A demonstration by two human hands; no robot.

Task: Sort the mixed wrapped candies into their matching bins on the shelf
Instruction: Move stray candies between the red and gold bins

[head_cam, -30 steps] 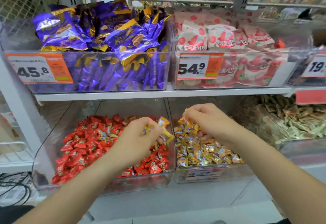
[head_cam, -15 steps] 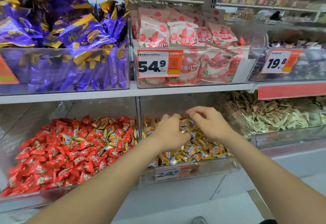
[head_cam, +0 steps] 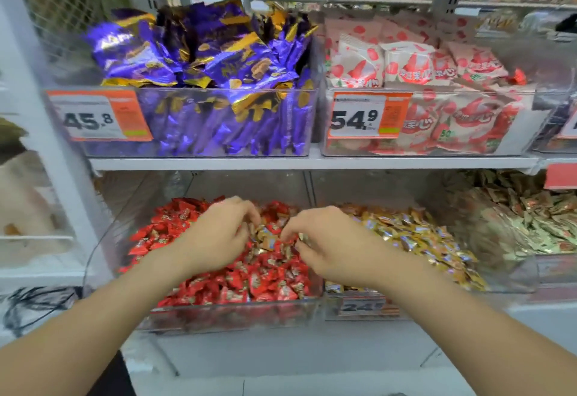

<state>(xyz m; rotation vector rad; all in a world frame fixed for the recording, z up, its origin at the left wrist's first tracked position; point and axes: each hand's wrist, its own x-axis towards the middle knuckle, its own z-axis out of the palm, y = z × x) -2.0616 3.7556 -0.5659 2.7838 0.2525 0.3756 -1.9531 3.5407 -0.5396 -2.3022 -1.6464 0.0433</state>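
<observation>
Toward the right edge of the clear left-hand bin (head_cam: 224, 317) in the lower row, both hands reach in over the red candies (head_cam: 262, 286), where a small cluster of gold-wrapped candies (head_cam: 265, 238) lies mixed among them. The right hand (head_cam: 334, 249) has thumb and forefinger pinched on one gold candy (head_cam: 302, 237) at the cluster's right side. The left hand (head_cam: 215, 236) has its fingers curled down with the tips in the same cluster; whether it holds a piece cannot be told. Just beside, across the dividing wall, the neighbouring bin (head_cam: 362, 306) holds the matching gold pile (head_cam: 421, 239). On the shelf board (head_cam: 312, 163) above stand a bin of purple packets (head_cam: 218, 67) tagged 45.8 and one of pink-and-white packets (head_cam: 406, 64) tagged 54.9.
</observation>
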